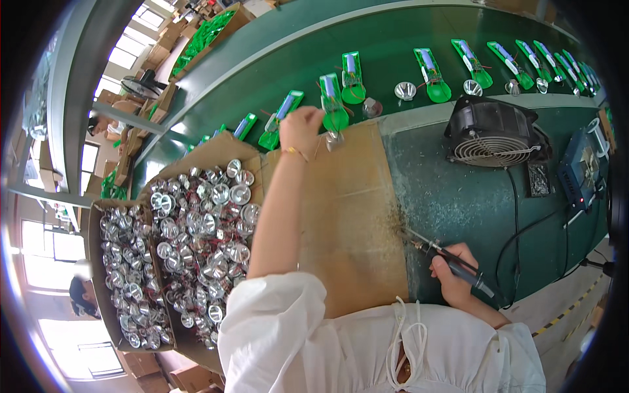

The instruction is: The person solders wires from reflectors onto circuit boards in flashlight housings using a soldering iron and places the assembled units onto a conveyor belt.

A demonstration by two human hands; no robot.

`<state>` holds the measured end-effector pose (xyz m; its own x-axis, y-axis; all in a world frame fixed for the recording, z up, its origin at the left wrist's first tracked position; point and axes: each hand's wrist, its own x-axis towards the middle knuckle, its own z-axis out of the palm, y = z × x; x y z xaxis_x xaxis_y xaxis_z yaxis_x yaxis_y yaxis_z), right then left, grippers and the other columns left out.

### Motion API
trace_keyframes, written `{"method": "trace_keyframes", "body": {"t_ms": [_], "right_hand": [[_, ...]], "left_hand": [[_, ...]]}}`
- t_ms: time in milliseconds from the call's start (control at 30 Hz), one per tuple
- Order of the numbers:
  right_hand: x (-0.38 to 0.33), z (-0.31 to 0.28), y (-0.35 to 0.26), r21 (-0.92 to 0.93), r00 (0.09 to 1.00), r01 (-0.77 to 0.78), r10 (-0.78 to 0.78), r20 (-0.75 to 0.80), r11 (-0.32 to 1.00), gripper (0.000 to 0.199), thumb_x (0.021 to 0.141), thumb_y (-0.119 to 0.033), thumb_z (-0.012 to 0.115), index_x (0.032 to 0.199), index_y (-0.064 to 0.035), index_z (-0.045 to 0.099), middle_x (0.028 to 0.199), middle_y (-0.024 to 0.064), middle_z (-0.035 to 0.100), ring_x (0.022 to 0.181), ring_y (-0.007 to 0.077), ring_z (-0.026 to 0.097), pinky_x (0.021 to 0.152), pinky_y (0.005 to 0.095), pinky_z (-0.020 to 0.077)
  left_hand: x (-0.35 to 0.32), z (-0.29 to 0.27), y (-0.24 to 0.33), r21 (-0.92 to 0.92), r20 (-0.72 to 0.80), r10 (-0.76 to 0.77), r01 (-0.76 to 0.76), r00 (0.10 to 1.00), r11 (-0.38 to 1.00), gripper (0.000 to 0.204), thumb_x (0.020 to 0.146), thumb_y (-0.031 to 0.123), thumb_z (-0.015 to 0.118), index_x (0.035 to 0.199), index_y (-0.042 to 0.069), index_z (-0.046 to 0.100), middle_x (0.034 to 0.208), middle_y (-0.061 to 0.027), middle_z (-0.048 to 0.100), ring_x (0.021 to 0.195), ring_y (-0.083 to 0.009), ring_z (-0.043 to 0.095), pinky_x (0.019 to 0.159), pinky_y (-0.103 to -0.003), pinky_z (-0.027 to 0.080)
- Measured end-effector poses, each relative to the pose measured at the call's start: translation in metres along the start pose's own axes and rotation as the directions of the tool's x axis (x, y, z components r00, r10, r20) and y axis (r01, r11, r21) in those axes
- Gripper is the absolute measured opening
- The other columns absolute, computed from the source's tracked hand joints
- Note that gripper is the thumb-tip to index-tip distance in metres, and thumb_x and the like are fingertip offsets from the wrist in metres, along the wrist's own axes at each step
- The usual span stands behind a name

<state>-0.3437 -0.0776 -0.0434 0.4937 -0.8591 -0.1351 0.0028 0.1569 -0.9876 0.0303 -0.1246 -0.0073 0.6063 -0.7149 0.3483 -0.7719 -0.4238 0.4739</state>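
My left hand (301, 131) reaches out to the green belt, fingers curled together beside a green plastic casing (335, 116) with a blue cylinder and thin wires in it. What those fingers hold, if anything, I cannot make out. Just below that casing lies a silver reflector cup (334, 140), at the far edge of a brown cardboard sheet (347, 216). My right hand (453, 272) is closed around the dark handle of a soldering iron (466, 275). Its thin metal tip points left over the sheet's right edge.
Cardboard boxes of wired silver reflectors (209, 223) stand at left. More green casings (432, 75) with reflector cups line the belt (386, 59). A black fan (491, 131) and a blue soldering station (576, 170) with cables sit right. People work beyond the left frame.
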Motion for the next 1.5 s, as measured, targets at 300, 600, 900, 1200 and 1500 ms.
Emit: {"method": "trace_keyframes", "body": {"t_ms": [300,600,900,1200,1500], "right_hand": [[0.000,-0.006,0.012,-0.091,0.993,0.113,-0.109,0.053,0.989,0.013,0.078,-0.005,0.060,0.081,-0.0008,0.047,0.065,0.0073,0.057,0.053,0.0089,0.053,0.049,0.0223,0.0442],[0.004,0.003,-0.003,0.009,0.999,0.020,-0.019,-0.031,1.000,0.009,0.079,-0.005,0.056,0.080,-0.0011,0.048,0.062,0.0065,0.055,0.050,0.0087,0.050,0.047,0.0208,0.0409],[-0.003,-0.001,-0.001,0.078,0.991,0.109,-0.102,-0.087,0.991,0.013,0.078,-0.007,0.061,0.081,-0.0002,0.051,0.063,0.0066,0.056,0.052,0.0087,0.052,0.047,0.0204,0.0422],[-0.013,0.003,0.000,0.032,0.988,0.139,-0.136,-0.074,0.990,0.014,0.078,-0.008,0.062,0.079,-0.0006,0.051,0.063,0.0065,0.057,0.051,0.0085,0.052,0.047,0.0205,0.0421],[-0.027,0.034,-0.010,0.043,0.937,0.241,-0.244,0.248,0.970,0.015,0.076,-0.004,0.063,0.086,0.0002,0.052,0.068,0.0027,0.058,0.055,0.0046,0.052,0.047,0.0191,0.0404]], "left_hand": [[0.025,-0.024,-0.063,0.390,0.250,-0.265,0.154,0.931,0.908,0.054,0.063,0.023,0.065,0.110,0.007,0.044,0.104,-0.0163,0.057,0.096,-0.0320,0.055,0.080,-0.039,0.045],[-0.159,-0.049,0.046,0.129,0.273,-0.099,0.066,0.957,0.989,0.053,0.069,0.015,0.061,0.115,0.005,0.037,0.119,-0.0205,0.039,0.096,-0.0377,0.051,0.075,-0.042,0.047],[-0.202,-0.094,0.030,0.351,-0.106,0.011,0.027,0.994,0.936,0.025,0.072,0.014,0.059,0.095,0.006,0.055,0.095,-0.0127,0.056,0.092,-0.0272,0.052,0.079,-0.037,0.041],[-0.213,-0.084,0.005,0.294,-0.098,-0.104,0.129,0.990,0.947,0.008,0.072,0.011,0.058,0.067,0.006,0.057,0.068,-0.0064,0.062,0.067,-0.0250,0.059,0.070,-0.036,0.044],[-0.257,-0.081,0.039,-0.399,0.365,-0.411,0.539,0.836,0.742,0.018,0.078,0.018,0.062,0.075,0.001,0.062,0.067,-0.0091,0.062,0.058,-0.0137,0.057,0.054,-0.027,0.044]]}}
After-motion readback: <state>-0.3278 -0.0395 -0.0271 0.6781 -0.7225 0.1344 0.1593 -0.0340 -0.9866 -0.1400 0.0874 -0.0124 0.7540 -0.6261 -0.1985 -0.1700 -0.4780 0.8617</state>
